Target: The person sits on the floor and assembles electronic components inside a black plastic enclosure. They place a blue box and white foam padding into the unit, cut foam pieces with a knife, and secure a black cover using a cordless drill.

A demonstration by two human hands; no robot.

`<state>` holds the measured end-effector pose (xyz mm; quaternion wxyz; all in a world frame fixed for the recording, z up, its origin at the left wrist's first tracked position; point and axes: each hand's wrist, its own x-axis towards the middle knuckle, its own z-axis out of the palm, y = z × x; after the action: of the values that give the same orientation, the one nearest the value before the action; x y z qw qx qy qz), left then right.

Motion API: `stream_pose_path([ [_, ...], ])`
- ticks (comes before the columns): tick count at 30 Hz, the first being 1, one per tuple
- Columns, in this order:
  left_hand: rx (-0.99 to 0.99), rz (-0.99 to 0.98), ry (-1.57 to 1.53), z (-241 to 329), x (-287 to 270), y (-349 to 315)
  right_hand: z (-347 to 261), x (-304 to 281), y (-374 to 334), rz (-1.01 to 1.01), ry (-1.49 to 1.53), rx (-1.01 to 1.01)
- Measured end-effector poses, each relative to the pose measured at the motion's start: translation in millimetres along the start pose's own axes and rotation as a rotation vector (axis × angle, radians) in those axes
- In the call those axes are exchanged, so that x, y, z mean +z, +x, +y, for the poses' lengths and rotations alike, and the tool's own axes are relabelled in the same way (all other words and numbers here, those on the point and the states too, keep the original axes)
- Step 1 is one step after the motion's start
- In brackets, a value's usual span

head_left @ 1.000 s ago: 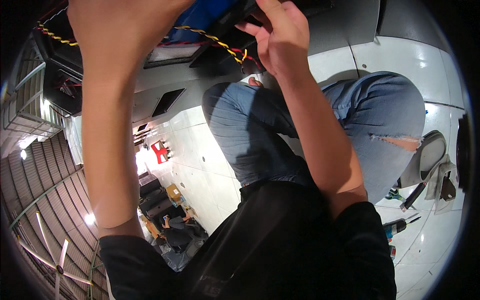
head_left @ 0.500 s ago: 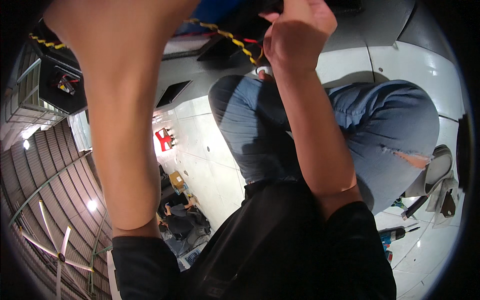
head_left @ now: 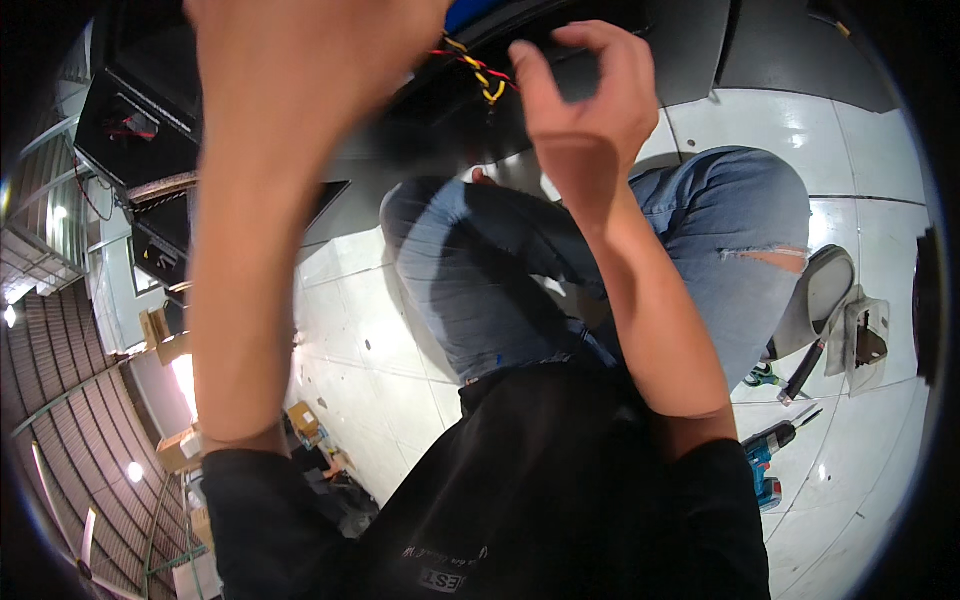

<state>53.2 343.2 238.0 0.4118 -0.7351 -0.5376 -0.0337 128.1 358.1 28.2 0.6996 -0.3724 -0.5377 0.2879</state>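
Twisted yellow, red and black wires [head_left: 480,72] run between my two hands, in front of a black cabinet [head_left: 680,60]. My right hand [head_left: 590,110] is open beside them, its thumb and forefinger spread in a C shape. The red wire end passes close to its thumb side; I see nothing gripped. At the upper left, my left hand [head_left: 320,50] reaches over the cabinet, smeared by motion. Its fingers are out of sight, so whatever they hold is hidden.
A teal cordless drill [head_left: 765,465], green-handled scissors [head_left: 765,376], a black-handled tool [head_left: 803,372] and a grey slipper [head_left: 828,285] lie on the white tiled floor at right. A clear plastic bag [head_left: 868,345] is beside them. Cardboard boxes [head_left: 303,420] stand at lower left.
My right hand has gone from closed beside the wires to open with fingers spread. My left hand has shifted right and lower in the picture. The whole view has turned somewhat.
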Motion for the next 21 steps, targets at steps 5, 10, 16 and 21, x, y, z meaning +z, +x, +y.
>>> stream_pose_path([
  [5,-0.32,0.034,-0.52,41.9,-1.5,-119.2,-10.1,-18.4,29.5,-0.437,-0.324,-0.708],
  [10,-0.395,0.035,-0.433,57.3,48.2,-149.6,6.2,6.7,68.3,-0.551,-0.583,-1.131],
  [16,-0.351,0.04,-0.462,33.0,67.0,-110.7,22.6,25.9,70.5,-0.588,-0.576,-1.03],
  [21,-0.376,0.111,-0.315,38.8,79.7,-111.1,37.6,40.5,61.3,-0.472,-0.6,-1.076],
])
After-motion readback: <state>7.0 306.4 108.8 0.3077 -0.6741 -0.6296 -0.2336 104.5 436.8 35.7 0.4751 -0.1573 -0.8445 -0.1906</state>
